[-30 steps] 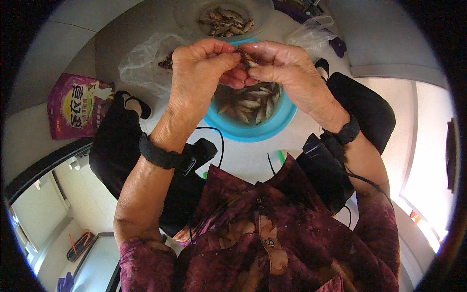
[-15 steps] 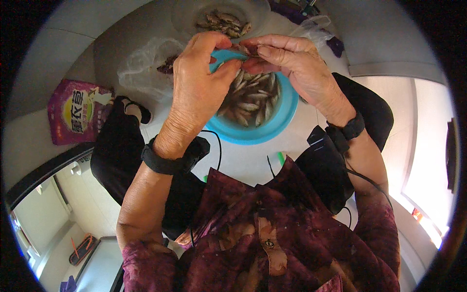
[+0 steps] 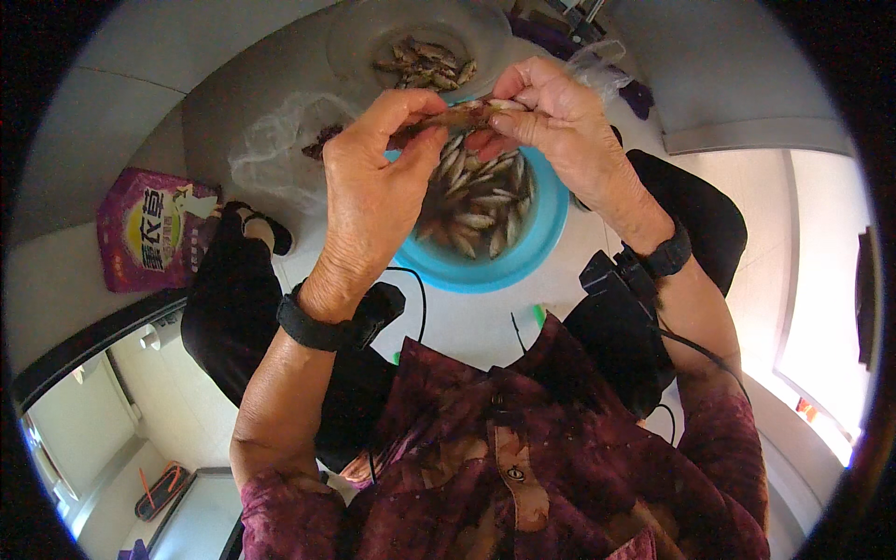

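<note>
Above a light-blue basin (image 3: 485,277), a small fish (image 3: 455,119) stretches between my two hands. My left hand (image 3: 378,173) pinches one end of it between thumb and fingers. My right hand (image 3: 569,126) closes on the other end, thumb and fingertips pressed at its body; the finer detail there is hidden by the fingers. Many small silvery fish (image 3: 476,219) lie in murky water in the basin below. Beyond my hands, a clear bowl (image 3: 345,42) holds several brownish fish (image 3: 429,65).
Left of my hands lies a crumpled clear plastic bag (image 3: 266,149) with dark scraps (image 3: 322,140) beside it. A purple pouch (image 3: 140,229) stands against the wall farther left. Another clear bag (image 3: 597,63) and purple cloth (image 3: 639,98) lie at the far right. Black cables run from my wrist straps.
The fish shows more plainly now, stretched between my hands. My left hand has dropped slightly nearer and the right-hand fingers have bent and shifted their hold.
</note>
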Tool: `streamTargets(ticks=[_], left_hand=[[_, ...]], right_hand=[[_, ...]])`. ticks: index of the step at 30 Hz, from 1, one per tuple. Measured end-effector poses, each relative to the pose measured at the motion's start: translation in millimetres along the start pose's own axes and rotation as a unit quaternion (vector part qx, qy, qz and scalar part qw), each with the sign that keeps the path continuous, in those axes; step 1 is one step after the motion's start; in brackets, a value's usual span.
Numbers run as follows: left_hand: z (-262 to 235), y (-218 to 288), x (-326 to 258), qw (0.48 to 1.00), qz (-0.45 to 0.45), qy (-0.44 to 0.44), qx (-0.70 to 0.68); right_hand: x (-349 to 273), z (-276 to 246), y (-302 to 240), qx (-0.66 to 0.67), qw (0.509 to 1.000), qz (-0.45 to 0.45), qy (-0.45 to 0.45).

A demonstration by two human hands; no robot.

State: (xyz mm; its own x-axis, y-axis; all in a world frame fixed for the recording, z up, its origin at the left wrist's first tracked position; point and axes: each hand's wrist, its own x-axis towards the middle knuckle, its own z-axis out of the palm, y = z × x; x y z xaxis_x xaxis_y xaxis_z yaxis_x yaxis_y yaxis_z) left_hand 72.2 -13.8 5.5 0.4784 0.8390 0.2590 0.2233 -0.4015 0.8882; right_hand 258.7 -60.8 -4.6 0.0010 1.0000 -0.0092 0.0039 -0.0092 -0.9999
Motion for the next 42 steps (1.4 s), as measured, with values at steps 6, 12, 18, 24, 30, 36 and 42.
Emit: streamTargets(ticks=[6,12,18,24,30,36,42], left_hand=[[1,0,0,0.999,0.010,-0.004,-0.049],[2,-1,2,0.998,0.046,0.002,-0.049],[1,-1,3,0.996,0.087,0.009,-0.008],[3,1,3,0.997,0.073,0.012,-0.016],[1,7,2,0.999,0.037,-0.015,-0.026],[-1,8,1,0.999,0.011,-0.038,-0.029],[-1,8,0,0.998,-0.010,-0.052,-0.045]], right_hand=[[1,0,1,0.025,0.999,-0.005,-0.020],[0,-2,-4,0.016,1.000,-0.009,-0.013],[0,2,-4,0.010,1.000,-0.008,-0.015],[-1,0,-7,0.017,0.999,0.028,-0.019],[-4,-1,-9,0.061,0.997,0.048,-0.005],[-4,-1,-8,0.098,0.993,0.061,-0.009],[-5,-1,-6,0.136,0.987,0.082,-0.008]])
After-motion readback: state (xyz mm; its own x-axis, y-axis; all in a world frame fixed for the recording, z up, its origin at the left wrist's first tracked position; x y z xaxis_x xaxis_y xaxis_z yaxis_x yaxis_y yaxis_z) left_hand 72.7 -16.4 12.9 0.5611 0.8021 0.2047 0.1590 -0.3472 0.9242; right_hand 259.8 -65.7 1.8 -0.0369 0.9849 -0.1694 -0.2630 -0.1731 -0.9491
